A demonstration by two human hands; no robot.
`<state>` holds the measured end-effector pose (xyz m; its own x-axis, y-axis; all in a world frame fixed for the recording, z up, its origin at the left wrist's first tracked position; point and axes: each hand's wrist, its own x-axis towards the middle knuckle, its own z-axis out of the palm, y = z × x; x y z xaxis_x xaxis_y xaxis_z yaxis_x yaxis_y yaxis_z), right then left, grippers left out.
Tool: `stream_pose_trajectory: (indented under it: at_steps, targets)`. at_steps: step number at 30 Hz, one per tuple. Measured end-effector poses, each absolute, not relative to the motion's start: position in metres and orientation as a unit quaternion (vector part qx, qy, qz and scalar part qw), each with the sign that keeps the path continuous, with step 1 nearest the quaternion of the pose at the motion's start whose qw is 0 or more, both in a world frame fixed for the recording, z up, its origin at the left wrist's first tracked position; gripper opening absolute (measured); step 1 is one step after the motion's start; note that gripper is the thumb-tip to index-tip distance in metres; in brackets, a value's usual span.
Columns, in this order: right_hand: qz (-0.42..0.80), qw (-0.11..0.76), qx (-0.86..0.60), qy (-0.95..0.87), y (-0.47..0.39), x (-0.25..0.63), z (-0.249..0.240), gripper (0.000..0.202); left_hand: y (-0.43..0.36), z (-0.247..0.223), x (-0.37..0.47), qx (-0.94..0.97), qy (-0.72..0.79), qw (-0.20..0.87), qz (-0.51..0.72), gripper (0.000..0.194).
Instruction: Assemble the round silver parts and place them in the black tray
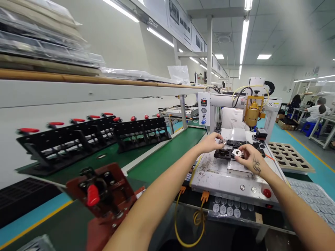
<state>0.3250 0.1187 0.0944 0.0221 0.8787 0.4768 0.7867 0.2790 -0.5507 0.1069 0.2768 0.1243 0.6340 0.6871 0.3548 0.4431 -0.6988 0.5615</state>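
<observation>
My left hand (212, 142) pinches a small silvery round part (222, 141) at the far left side of a black fixture (222, 153). Nearer to me, my right hand (250, 157) grips a second silvery part (237, 153), with a ring-like face, between thumb and fingers over the fixture's front edge. The fixture sits on the white bed (214, 174) of a benchtop machine. Behind both hands hangs the machine's brass-coloured head (253, 113). My fingers partly cover both parts, so their exact kind cannot be made out.
A tray with dark cutouts (290, 157) and a clear blister tray (312, 197) lie to the right. Red-handled black clamp fixtures (141, 134) stand on the green belt (162, 158) at left. A red clamp jig (104, 195) is close by my left forearm. Yellow cable (190, 240) hangs in front.
</observation>
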Motion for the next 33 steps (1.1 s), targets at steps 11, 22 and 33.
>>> stream_pose_trajectory:
  at_steps: [11,22,33]
  targets:
    - [0.089,0.234,-0.593,-0.765,0.230,0.312,0.082,0.029,0.185,0.132,0.018,0.851,0.246,0.224,0.406,0.026]
    - [-0.026,0.300,-0.589,-0.750,0.197,0.314,0.081,0.028,0.140,0.108,-0.003,0.803,0.281,0.280,0.445,0.034]
    - [-0.202,0.428,-0.732,-0.490,-0.038,0.415,-0.024,0.043,0.084,-0.001,0.003,0.759,0.351,0.400,0.375,0.034]
